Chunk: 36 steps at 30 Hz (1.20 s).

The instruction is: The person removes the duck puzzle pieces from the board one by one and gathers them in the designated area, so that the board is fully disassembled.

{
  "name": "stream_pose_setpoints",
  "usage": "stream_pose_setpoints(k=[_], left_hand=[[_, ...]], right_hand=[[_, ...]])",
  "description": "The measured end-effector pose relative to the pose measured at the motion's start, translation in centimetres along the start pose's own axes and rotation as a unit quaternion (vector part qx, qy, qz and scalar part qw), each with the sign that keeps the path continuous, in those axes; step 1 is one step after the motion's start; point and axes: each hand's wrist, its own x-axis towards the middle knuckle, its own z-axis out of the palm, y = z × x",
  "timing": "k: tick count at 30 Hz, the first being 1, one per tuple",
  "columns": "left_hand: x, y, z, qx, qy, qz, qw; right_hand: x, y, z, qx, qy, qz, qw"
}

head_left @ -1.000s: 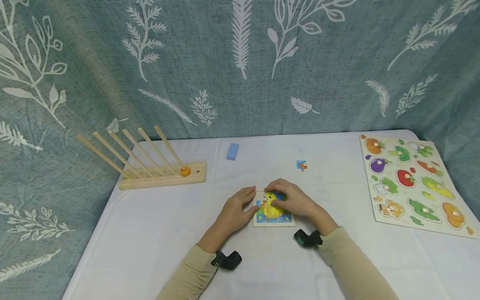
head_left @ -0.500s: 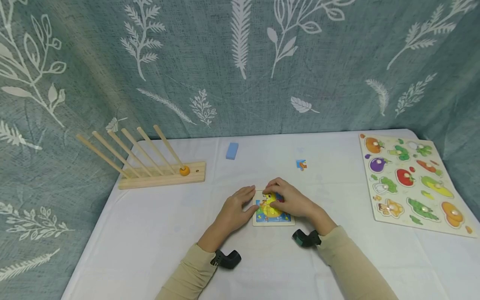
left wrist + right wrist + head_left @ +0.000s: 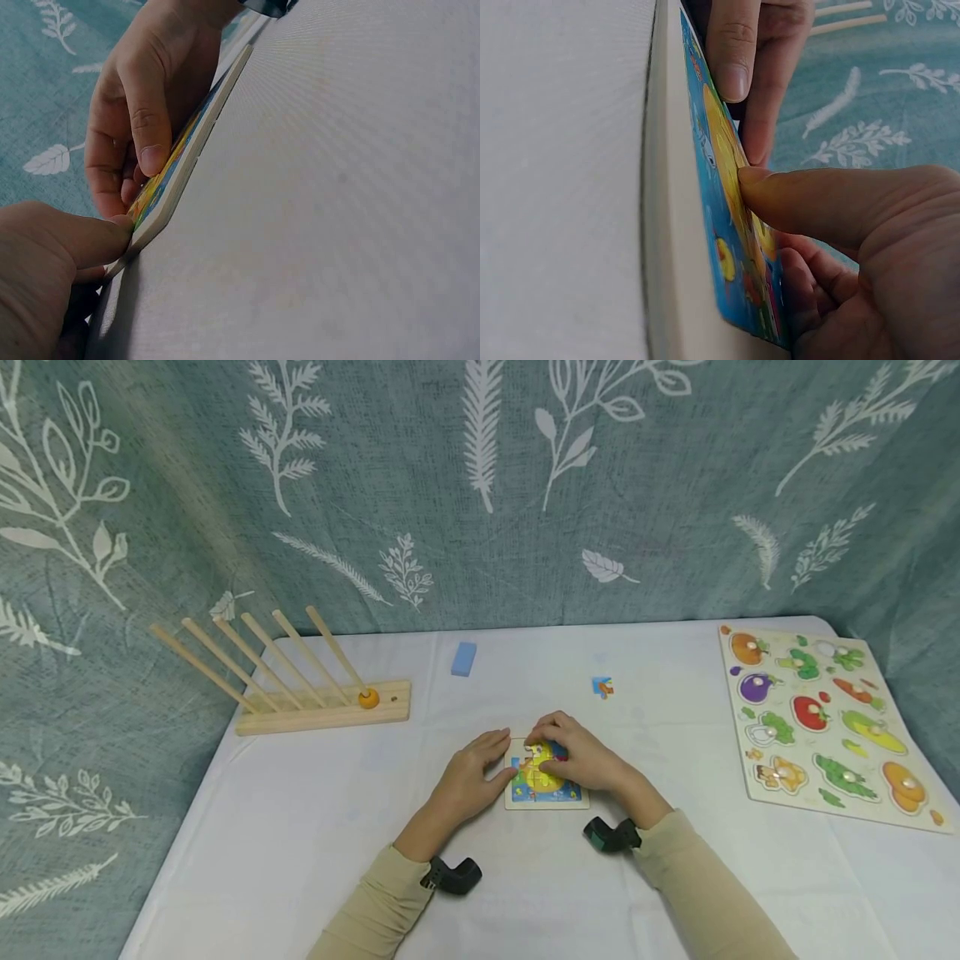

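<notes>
A small square jigsaw puzzle (image 3: 545, 799) with a yellow duck on blue lies in its pale wooden tray on the table. At its left edge my left hand (image 3: 468, 781) holds the tray, thumb on the near part and fingers reaching to the far corner. In the left wrist view the left thumb (image 3: 101, 238) presses at the tray's rim. My right hand (image 3: 581, 756) arches over the upper right of the puzzle, its thumb and curled fingers around a piece at the duck's head. The right thumb (image 3: 780, 196) touches the yellow surface. The fingers hide the puzzle's upper right.
Beyond the hands lie a loose blue-and-orange puzzle piece (image 3: 602, 687) and a blue block (image 3: 463, 659). At left stands a wooden peg rack (image 3: 322, 718) with an orange bead (image 3: 368, 697). A vegetable puzzle board (image 3: 836, 727) lies at right. Black wrist cameras sit on both wrists.
Both hands stay at the puzzle with barely any movement of the fingers. The whole scene shifts up very slightly in the head view.
</notes>
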Motion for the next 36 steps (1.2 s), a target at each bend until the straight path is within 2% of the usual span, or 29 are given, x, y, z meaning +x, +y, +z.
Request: stream_pose_setpoints(k=[10, 19, 27, 36], left_hand=[[0.13, 0.07, -0.08, 0.005, -0.005, -0.005, 1.0], [0.11, 0.08, 0.0, 0.008, -0.014, -0.009, 0.9998], [0.12, 0.11, 0.04, 0.01, -0.015, -0.018, 0.9997], [0.08, 0.04, -0.12, 0.014, -0.017, -0.013, 0.9997]], right_hand=[[-0.03, 0.17, -0.02, 0.004, 0.008, 0.004, 1.0], [-0.24, 0.37, -0.18, 0.047, 0.029, 0.025, 0.9982], [-0.29, 0.31, -0.32, 0.026, 0.042, 0.025, 0.9985], [-0.19, 0.24, -0.35, -0.004, 0.054, 0.027, 0.9982]])
